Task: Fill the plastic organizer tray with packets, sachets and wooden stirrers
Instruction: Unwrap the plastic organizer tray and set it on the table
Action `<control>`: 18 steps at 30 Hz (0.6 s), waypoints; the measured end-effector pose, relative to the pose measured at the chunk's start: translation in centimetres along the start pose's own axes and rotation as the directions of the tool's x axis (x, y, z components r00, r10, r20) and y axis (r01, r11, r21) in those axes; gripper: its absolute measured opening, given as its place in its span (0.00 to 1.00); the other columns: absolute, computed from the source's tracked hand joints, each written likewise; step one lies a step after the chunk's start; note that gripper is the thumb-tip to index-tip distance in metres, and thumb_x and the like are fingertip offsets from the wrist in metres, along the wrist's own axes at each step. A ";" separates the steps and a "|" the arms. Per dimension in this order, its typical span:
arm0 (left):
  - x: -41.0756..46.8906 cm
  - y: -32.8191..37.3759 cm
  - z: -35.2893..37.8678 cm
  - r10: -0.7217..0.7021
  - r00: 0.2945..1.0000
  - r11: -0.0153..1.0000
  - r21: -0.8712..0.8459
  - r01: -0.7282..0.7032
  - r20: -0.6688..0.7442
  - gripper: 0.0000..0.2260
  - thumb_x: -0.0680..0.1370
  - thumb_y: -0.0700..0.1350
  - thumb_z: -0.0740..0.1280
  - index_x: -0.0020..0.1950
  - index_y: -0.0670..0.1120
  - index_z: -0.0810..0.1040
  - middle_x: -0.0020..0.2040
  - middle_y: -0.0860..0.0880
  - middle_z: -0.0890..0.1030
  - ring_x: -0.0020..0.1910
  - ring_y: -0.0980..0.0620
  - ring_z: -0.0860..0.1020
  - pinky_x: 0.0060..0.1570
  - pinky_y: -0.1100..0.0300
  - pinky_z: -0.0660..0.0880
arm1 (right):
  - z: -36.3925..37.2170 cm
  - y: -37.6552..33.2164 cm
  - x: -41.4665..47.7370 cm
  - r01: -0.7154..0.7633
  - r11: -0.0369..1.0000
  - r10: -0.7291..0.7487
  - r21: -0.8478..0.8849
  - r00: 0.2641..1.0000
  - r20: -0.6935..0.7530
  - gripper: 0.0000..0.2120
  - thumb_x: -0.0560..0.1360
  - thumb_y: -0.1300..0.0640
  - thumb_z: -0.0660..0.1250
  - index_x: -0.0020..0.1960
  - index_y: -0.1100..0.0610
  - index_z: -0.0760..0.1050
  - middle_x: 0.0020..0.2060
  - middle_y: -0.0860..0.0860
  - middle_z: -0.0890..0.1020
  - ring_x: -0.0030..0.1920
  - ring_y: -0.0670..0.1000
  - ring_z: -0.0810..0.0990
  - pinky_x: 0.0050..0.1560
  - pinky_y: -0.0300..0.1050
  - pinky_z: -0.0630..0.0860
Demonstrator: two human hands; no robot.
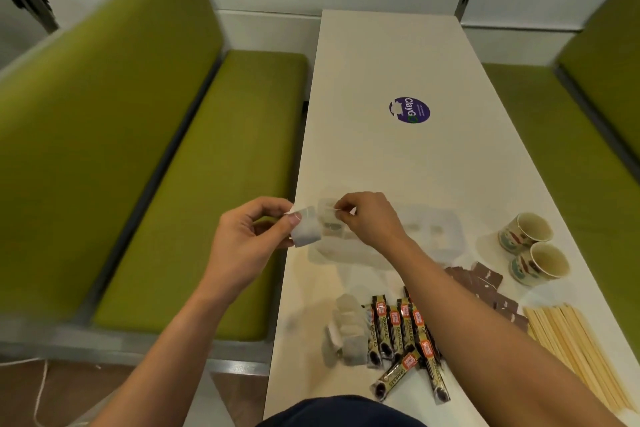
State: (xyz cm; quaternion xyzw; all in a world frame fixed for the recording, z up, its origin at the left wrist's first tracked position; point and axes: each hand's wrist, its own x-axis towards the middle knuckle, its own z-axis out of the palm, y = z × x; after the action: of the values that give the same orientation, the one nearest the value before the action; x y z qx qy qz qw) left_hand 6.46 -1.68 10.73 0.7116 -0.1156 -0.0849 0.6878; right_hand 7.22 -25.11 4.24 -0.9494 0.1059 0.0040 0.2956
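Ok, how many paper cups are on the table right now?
2. The far paper cup is near the right edge of the table, beyond the brown sachets; the near paper cup is right beside it, closer to the person. None looks hidden.

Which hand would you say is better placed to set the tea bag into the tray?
Probably left: the left hand grips the tea bag beside the tray; right hand pinches its string.

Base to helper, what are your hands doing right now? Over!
Left hand pinches tea bag, right hand pinches its string. Organizer tray under right hand, contents blurred. Nothing blocking it; coffee sticks, stirrers lie nearby.
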 end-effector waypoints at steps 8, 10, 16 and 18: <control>1.7 -1.2 0.3 0.014 0.999 0.981 0.193 -0.021 0.038 0.05 0.76 0.39 0.75 0.46 0.50 0.84 0.41 0.51 0.85 0.40 0.52 0.82 0.41 0.53 0.82 | 1.0 -0.2 0.7 -0.016 0.995 0.008 -0.101 0.996 -0.085 0.07 0.79 0.51 0.69 0.53 0.50 0.83 0.45 0.45 0.77 0.50 0.51 0.77 0.43 0.45 0.72; 2.4 -1.4 1.0 0.030 0.998 0.963 0.266 -0.044 0.057 0.05 0.75 0.40 0.76 0.44 0.50 0.84 0.39 0.54 0.85 0.38 0.57 0.81 0.38 0.64 0.77 | 1.1 -0.2 0.8 -0.024 0.993 0.013 -0.114 0.996 -0.093 0.06 0.78 0.52 0.69 0.52 0.51 0.83 0.46 0.47 0.79 0.51 0.52 0.77 0.43 0.45 0.71; 5.4 -3.2 3.4 -0.021 0.992 0.919 0.392 -0.030 0.124 0.04 0.75 0.46 0.76 0.44 0.55 0.83 0.39 0.56 0.85 0.38 0.58 0.80 0.39 0.68 0.74 | 0.5 0.8 -0.2 -0.035 0.996 0.050 0.081 0.980 -0.191 0.05 0.77 0.51 0.72 0.51 0.50 0.84 0.43 0.45 0.78 0.48 0.50 0.78 0.46 0.46 0.74; 6.4 -4.1 4.3 -0.046 0.987 0.888 0.459 -0.030 0.154 0.04 0.75 0.47 0.76 0.43 0.55 0.83 0.39 0.56 0.85 0.36 0.62 0.78 0.38 0.69 0.72 | 0.0 1.5 -1.1 -0.041 0.987 0.080 0.157 0.966 -0.246 0.03 0.77 0.52 0.72 0.49 0.50 0.83 0.42 0.45 0.80 0.46 0.48 0.79 0.49 0.46 0.76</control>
State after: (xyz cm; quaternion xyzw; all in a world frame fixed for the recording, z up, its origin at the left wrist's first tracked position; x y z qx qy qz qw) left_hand 11.59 -7.51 6.71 0.8453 -0.1845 -0.1153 0.4880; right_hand 5.80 -26.13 3.51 -0.9135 0.1715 -0.1155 0.3505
